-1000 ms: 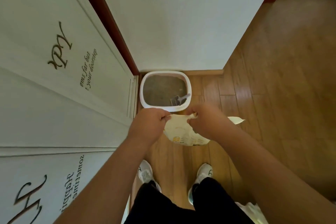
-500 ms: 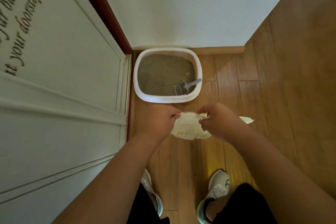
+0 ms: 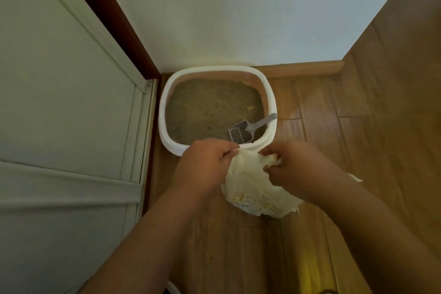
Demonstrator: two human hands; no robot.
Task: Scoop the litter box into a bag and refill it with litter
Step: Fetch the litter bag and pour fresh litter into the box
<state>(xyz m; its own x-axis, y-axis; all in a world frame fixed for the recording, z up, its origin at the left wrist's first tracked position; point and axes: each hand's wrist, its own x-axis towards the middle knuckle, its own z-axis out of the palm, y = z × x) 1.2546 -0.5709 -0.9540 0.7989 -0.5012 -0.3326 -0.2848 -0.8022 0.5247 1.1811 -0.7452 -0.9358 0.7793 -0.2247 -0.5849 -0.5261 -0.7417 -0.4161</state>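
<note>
Both hands, left (image 3: 205, 164) and right (image 3: 296, 169), pinch the bag (image 3: 253, 188) mouth with curled fingers (likely spreading it open) beside the box (image 3: 164, 112), scoop (image 3: 248, 129) untouched.

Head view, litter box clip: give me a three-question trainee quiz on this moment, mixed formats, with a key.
1. True or false: the grey scoop lies inside the litter box.
2. What do the left hand and right hand both grip? A) the scoop B) the cream plastic bag C) the box rim
3. Fill in: the litter box sits on the wooden floor against the white ____.

Key: 1 true; 2 B; 3 wall.
</note>
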